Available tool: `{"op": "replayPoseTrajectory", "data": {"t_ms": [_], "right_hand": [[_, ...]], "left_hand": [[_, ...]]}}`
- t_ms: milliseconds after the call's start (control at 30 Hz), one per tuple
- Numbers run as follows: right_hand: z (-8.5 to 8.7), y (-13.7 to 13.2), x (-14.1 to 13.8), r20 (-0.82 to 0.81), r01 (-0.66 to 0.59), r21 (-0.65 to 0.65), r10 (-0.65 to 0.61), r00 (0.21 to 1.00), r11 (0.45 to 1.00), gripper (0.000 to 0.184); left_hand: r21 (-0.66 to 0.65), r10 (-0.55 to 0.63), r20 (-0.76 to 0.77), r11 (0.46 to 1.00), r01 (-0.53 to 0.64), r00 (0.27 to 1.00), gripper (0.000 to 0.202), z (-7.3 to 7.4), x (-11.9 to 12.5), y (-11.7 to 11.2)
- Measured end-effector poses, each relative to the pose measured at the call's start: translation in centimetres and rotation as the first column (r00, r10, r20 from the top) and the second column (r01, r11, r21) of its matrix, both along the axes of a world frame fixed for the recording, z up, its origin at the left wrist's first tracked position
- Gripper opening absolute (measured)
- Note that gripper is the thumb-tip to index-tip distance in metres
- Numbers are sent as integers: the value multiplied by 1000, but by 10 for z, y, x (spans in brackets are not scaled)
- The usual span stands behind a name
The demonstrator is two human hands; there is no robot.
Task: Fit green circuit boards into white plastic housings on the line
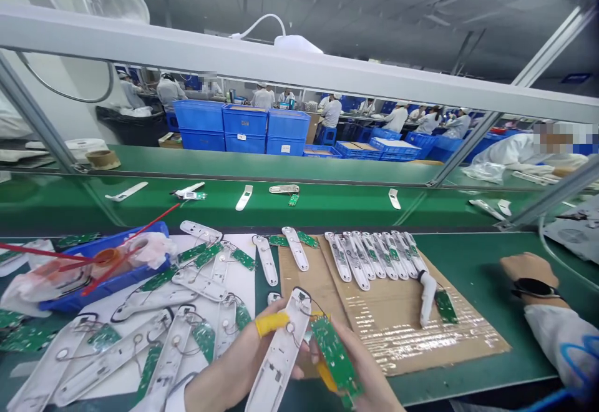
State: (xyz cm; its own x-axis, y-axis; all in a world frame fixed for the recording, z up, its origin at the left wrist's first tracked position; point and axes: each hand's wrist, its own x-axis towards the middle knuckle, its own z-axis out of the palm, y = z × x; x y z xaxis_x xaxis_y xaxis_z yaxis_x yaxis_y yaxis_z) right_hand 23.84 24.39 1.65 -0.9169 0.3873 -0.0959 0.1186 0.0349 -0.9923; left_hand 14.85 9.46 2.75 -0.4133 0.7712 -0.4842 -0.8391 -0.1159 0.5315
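Observation:
My left hand (243, 353), a yellow cover on one finger, is closed around a white plastic housing half (279, 353). The shell is tilted, its hollow inside facing me. In my right hand (367, 377), which also has a yellow finger cover, is a green circuit board (334, 351). Thin dark wires join the board to the top of the housing. Left of my hands lie several similar white shells (161, 346) with wired boards. Beyond them, a row of filled white housings (374, 256) rests on brown cardboard (397, 337).
A blue bin (100, 293) with tape and plastic bags stands at the left. One angled white housing (427, 298) with a board lies on the cardboard. Another person's hand (528, 271) with a dark watch rests at the right. A green conveyor belt (327, 203) carries white parts behind.

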Motion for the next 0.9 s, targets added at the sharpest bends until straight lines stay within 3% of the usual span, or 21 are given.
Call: {"op": "replayPoseTrajectory", "data": {"t_ms": [33,67,100,133,233,300,367,467,533,633,767,833,900], "right_hand": [[5,-4,-1,70,20,-194,-6,998,981,51],[10,-7,-1,154,52,-387,10,988,920,49],[13,-9,0,218,90,-518,29,976,851,49],[15,-12,0,244,116,-557,28,969,823,48],[14,-17,2,188,62,-491,36,982,869,44],[11,-19,3,124,-19,-397,74,990,918,43],[12,-19,4,124,-48,-371,100,987,928,44],[18,-20,6,185,-14,-453,110,977,891,46],[23,-23,7,186,-37,-444,133,974,895,46],[24,-36,8,138,-58,-296,103,985,953,45],[11,-57,11,13,128,-26,-128,992,991,46],[3,-64,11,-83,230,193,-217,973,954,44],[-4,-66,10,-210,306,459,-233,949,834,39]], "left_hand": [[-12,9,-20,1000,-9,1000,61,-3,-2,-6],[-37,0,-43,999,-2,999,68,-5,-4,-10],[-71,-35,-57,997,31,998,68,-8,-6,-14],[-103,-90,-58,991,84,994,65,-9,-7,-16],[-147,-224,-50,966,215,973,58,-10,-10,-16],[-130,-245,-63,963,235,967,50,-9,-10,-13],[-121,-214,-93,972,203,972,43,-6,-8,-11],[-114,-142,-148,985,126,979,41,0,-5,-10],[-109,-110,-194,990,90,975,37,4,-3,-11],[-98,-37,-311,995,7,950,33,5,-1,-10],[1,84,-440,996,-93,894,46,-8,2,-8],[87,108,-421,993,-78,901,55,-16,5,-8],[140,133,-415,987,-82,900,62,-24,9,-9]]}}
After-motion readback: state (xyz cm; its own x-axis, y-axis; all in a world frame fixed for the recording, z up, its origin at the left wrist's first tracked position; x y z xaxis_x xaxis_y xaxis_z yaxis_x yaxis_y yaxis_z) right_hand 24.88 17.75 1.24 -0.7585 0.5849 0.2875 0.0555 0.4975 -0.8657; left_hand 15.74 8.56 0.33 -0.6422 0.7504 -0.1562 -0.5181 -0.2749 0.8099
